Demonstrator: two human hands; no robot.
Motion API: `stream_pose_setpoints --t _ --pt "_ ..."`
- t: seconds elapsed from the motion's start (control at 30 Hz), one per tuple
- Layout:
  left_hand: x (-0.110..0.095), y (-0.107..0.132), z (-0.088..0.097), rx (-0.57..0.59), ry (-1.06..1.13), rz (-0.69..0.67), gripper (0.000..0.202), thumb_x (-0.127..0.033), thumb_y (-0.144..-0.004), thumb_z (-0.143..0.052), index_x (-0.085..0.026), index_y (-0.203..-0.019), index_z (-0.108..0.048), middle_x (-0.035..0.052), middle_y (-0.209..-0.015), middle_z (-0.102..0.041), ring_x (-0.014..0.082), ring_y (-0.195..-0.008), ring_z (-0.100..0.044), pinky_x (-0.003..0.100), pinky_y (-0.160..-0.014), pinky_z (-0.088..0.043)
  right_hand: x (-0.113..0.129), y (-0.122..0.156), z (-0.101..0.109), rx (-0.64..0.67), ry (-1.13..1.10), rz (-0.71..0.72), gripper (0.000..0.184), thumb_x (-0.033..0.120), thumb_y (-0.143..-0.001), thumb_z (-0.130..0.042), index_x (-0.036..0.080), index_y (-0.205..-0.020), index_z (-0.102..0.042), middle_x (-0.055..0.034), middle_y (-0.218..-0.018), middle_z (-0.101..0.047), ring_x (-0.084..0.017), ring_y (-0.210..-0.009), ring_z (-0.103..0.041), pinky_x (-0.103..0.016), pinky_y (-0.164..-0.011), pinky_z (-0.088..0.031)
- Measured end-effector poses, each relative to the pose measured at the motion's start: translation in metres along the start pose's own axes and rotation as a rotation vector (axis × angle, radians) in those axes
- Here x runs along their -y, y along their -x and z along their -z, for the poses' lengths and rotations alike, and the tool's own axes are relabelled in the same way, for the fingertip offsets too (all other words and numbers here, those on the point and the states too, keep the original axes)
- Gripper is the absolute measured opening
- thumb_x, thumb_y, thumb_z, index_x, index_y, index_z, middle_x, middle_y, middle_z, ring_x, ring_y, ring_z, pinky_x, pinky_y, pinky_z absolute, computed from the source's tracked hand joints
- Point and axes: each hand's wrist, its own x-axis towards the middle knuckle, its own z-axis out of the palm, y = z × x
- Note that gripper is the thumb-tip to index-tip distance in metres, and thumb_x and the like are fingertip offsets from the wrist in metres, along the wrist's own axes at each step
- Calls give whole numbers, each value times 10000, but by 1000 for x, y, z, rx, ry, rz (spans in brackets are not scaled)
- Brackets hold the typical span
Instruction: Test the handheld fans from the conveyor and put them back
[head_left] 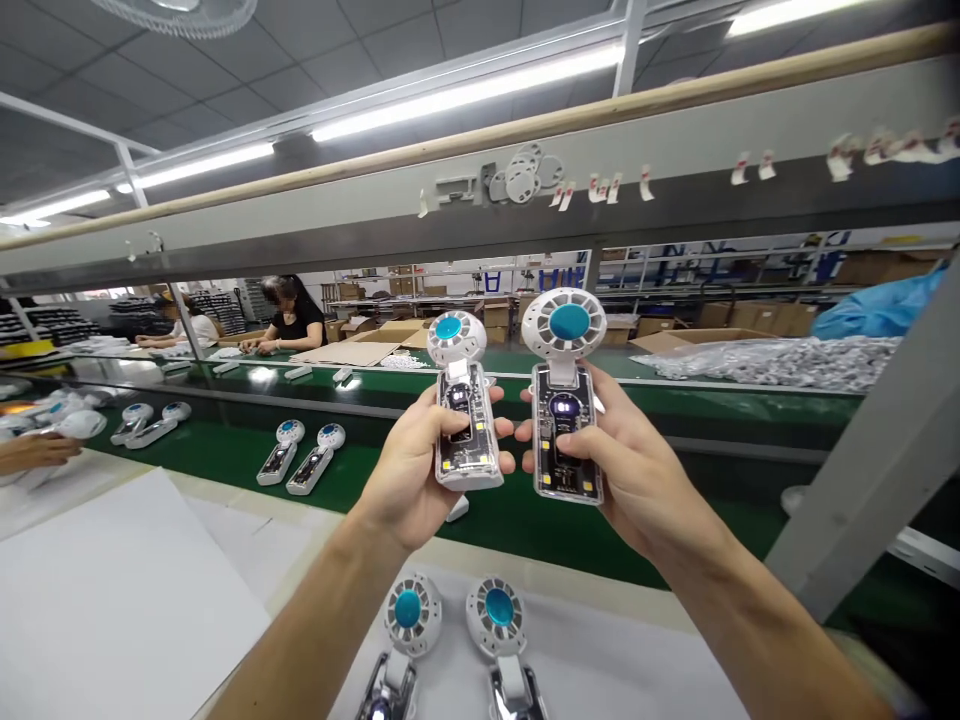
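My left hand (409,470) grips one handheld fan (466,400) upright; my right hand (637,470) grips a second fan (566,400) beside it, fingers closed around both, raised above the green conveyor belt (225,450).

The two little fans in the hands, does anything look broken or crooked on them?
Nothing stands out. The left hand and right hand each hold a small fan upright, the left fan and right fan. Both look whole, with lights glowing inside their clear handles. Two more fans lie neatly below.
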Motion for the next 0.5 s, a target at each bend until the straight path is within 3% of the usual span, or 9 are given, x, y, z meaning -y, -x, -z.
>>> stream_pose_setpoints --t 0.17,0.3,0.43,0.5 --pt "-4 1 0 -155 35 67 371 -143 -826 -552 -115 -1193 -601 121 -1043 -694 181 -821 -678 282 -665 -591 4 2 0 -6 -5 -27 869 188 -744 -675 298 -1506 -273 -5 -853 -725 -192 -648 -702 -307 -581 -586" --pt "-2 3 1 -104 -22 -28 461 -109 -774 -617 -180 -1226 -563 94 -1165 -694 191 -854 -710 303 -707 -612 6 3 0 12 -2 -32 875 154 -701 -690 302 -1482 -325 -30 -1010 -716 -192 -757 -713 -278 -589 -579" --pt "-3 7 -3 -50 -124 -87 587 -64 -735 -608 -178 -1292 -460 77 -975 -725 181 -695 -710 281 -627 -588 6 5 -1 42 25 7 891 99 -689 -656 301 -1492 -327 -57 -1162 -689 -213 -949 -704 -272 -649 -591" --pt "-3 8 -6 -33 -156 -92 596 -82 -754 -616 -168 -1309 -418 81 -913 -723 191 -665 -710 255 -578 -561 6 5 -1 45 17 23 871 125 -715 -663 296 -1498 -319 -66 -1186 -684 -215 -948 -707 -295 -681 -602"
